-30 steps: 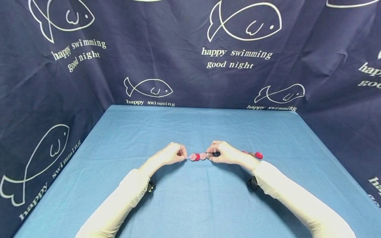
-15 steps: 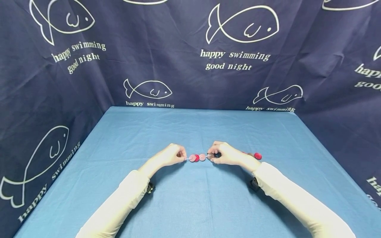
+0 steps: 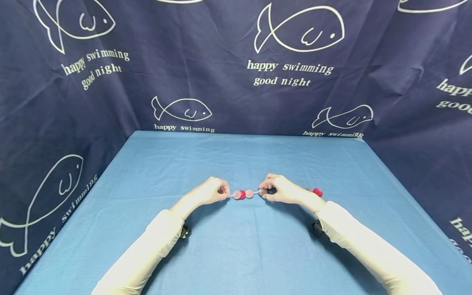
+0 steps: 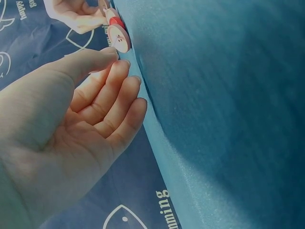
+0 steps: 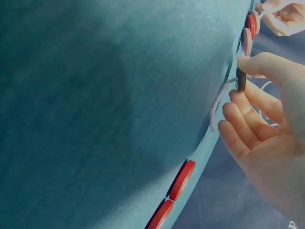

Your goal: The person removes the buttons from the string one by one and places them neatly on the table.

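The right hand (image 3: 282,190) pinches a brown button (image 3: 262,192) at its edge, thumb (image 5: 267,64) on one side, fingertips on the other; its outer fingers are bent and slightly apart. The left hand (image 3: 213,191) has thumb and index fingertip together, apparently pinching the lilac-white cord (image 3: 257,192) (the wrist view hides the exact grip), with the other fingers loosely curled and close together.

Between the hands, along the cord, sit a pink button (image 3: 237,195) nearest the left hand, an overlapping red button (image 3: 242,194), and a second pink button (image 3: 249,194) just beside it. The brown button stands apart from these three, and a loose tail of cord hangs from its near side.

Handling, as judged: the buttons should be light, rigid and smooth, liable to slip or spin if caught on the flat; hold is best taken by opposite points of the rim, leaving the holes free. The cord appears soft and limp, better gripped close to a button than at its tail. Breakage seems unlikely.

Farther out, loose red buttons (image 5: 182,180) lie on the blue tablecloth (image 3: 221,254) past the right wrist. A navy fish-print curtain (image 3: 291,102) stands behind.
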Available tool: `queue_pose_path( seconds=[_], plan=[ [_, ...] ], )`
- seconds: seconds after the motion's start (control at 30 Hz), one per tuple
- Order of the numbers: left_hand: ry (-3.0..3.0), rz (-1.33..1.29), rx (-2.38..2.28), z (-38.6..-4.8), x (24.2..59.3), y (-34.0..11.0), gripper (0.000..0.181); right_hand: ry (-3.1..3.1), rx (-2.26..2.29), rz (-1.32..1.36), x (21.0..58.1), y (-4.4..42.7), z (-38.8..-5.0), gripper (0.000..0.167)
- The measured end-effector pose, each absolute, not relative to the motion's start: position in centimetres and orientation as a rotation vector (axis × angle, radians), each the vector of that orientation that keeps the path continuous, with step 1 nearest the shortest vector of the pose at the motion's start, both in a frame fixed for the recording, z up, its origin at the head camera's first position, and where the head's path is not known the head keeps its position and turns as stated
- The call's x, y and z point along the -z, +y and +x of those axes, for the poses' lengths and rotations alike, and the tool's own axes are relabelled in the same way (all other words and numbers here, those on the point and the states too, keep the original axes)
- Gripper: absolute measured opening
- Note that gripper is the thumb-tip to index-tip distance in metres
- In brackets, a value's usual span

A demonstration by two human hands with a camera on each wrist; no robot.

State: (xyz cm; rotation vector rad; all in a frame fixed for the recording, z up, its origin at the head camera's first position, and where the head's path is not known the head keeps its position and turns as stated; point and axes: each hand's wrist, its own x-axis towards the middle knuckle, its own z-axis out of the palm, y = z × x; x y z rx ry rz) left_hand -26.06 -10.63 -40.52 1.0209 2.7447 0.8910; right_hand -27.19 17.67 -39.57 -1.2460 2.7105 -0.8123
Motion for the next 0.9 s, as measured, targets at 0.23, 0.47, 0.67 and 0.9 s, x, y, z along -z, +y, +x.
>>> queue_pose_path(
  seconds=[0.23, 0.47, 0.67, 0.9],
  plan=[
    [2.748, 0.998, -0.884, -26.2, 40.6, -10.6, 0.007, 2.711, 0.825, -1.213, 39.3, 18.0, -27.1, 0.018],
    [2.749, 1.001, -0.890, -26.1, 40.5, -10.6, 0.007, 2.710, 0.838, -1.241, 39.6, 18.4, -27.1, 0.017],
    [2.750, 1.010, -0.881, -26.0, 40.6, -10.6, 0.007, 2.720, 0.840, -1.244, 39.8, 18.6, -27.0, 0.017],
    [2.752, 1.005, -0.875, -26.1, 40.6, -10.6, 0.007, 2.762, 0.823, -1.241, 39.7, 19.0, -27.0, 0.021]
  ],
)
